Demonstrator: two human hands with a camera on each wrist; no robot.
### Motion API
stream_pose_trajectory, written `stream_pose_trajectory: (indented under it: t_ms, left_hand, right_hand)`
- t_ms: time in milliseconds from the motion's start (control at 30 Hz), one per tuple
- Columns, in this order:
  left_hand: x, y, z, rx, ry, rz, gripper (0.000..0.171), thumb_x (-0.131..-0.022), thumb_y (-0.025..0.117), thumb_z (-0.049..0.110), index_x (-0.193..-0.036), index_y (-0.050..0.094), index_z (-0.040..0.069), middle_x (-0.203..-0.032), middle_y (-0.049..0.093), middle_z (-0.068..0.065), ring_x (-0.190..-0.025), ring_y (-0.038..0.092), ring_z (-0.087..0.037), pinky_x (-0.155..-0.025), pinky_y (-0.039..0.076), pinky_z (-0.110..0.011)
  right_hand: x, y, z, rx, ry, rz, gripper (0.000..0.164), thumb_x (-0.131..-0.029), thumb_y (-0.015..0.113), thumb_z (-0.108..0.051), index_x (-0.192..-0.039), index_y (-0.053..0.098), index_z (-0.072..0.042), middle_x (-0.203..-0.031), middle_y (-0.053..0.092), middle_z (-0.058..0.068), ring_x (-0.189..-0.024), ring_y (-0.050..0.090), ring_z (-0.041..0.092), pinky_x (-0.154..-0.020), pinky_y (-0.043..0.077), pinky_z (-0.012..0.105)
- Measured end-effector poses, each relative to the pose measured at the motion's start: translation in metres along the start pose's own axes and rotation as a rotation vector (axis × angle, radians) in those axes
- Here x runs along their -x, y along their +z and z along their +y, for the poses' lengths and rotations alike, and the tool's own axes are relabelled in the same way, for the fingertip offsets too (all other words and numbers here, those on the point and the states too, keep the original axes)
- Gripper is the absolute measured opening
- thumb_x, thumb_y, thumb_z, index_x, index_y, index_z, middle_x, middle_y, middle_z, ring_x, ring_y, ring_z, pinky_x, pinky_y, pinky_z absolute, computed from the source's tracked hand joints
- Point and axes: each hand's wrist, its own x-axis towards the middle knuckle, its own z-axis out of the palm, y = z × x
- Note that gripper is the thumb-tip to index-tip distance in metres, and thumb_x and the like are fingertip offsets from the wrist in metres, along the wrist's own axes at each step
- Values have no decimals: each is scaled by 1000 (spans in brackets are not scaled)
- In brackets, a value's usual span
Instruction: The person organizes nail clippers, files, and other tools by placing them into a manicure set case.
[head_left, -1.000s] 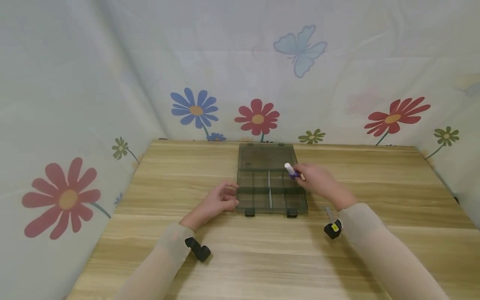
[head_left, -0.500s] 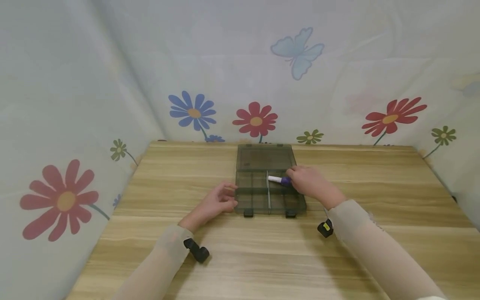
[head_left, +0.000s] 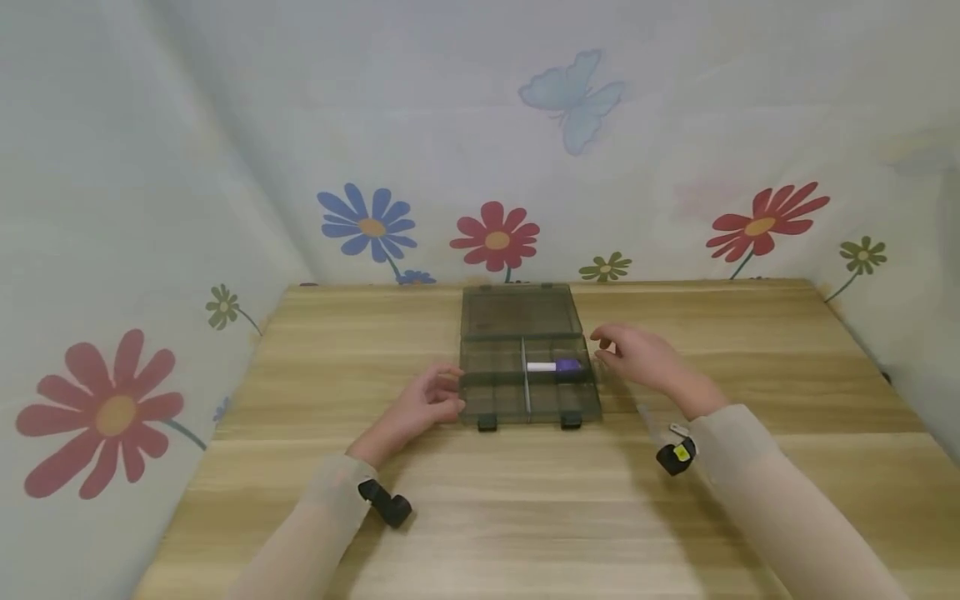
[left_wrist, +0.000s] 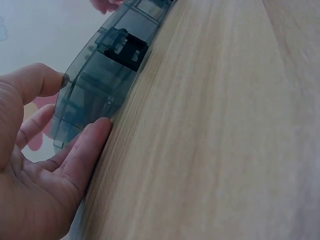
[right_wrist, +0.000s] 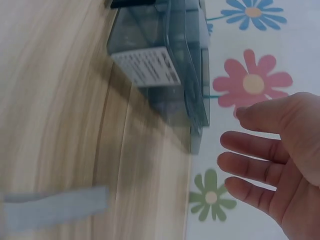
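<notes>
A smoky green transparent divided storage box (head_left: 491, 402) lies on the wooden table, its lid (head_left: 521, 312) tipped back flat behind it. In its back right compartment, lying on its side, is a small purple bottle with a long white cap (head_left: 568, 367); the cap points left at the pale divider (head_left: 527, 396). My left hand (head_left: 422, 404) rests its relaxed fingertips against the box's left side. In the left wrist view, thumb and fingers (left_wrist: 85, 150) touch the wall. Beside the box on the right, my right hand (head_left: 637, 354) is raised, empty, fingers loosely bent.
Two black latches stand at the box's front, one being the right latch (head_left: 571, 421). A white label (right_wrist: 147, 66) is on its right side. The table (head_left: 480, 517) meets a flower-printed curtain (head_left: 420, 125) at its back edge. Black camera mounts (head_left: 386, 502) hang at both wrists.
My right hand lowered the purple bottle into the back right compartment, let go and drew back right. My left hand stayed at the box. The head view shifted slightly.
</notes>
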Motion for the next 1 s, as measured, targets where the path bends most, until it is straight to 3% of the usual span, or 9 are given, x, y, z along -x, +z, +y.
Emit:
stream_pose_trajectory:
  t_ms: [233, 500, 800, 1000]
  left_hand:
    - [7, -5, 0, 37, -24, 18, 52, -86, 67, 7, -133, 43, 6, -129, 44, -23, -109, 51, -32, -79, 53, -38]
    - [12, 0, 20, 35, 2, -11, 53, -87, 62, 2, -134, 38, -1, -129, 40, -30, -109, 50, -35, -80, 53, -38]
    - [1, -1, -2, 33, 3, -9, 53, -87, 67, 13, -134, 42, 8, -128, 44, -21, -108, 52, -30, -79, 53, -38]
    - [2, 4, -1, 23, 10, -10, 52, -87, 67, 12, -133, 43, 8, -128, 45, -21, -108, 52, -31, -80, 53, -38]
  right_hand:
    - [10, -3, 10, -38, -12, 16, 23, -88, 61, -6, -109, 62, 5, -91, 63, 10, -77, 59, 21, -65, 50, 38]
    - [31, -7, 21, -44, -1, 41, 20, -88, 61, -4, -106, 62, 4, -90, 62, 10, -79, 58, 22, -66, 50, 39]
    - [55, -19, 23, -25, 27, 45, 18, -88, 59, -2, -105, 62, 5, -93, 63, 14, -80, 59, 24, -66, 51, 40]
    - [71, -21, 26, 2, 52, 48, 18, -88, 61, -2, -105, 63, 4, -93, 64, 13, -78, 60, 23, -65, 52, 37]
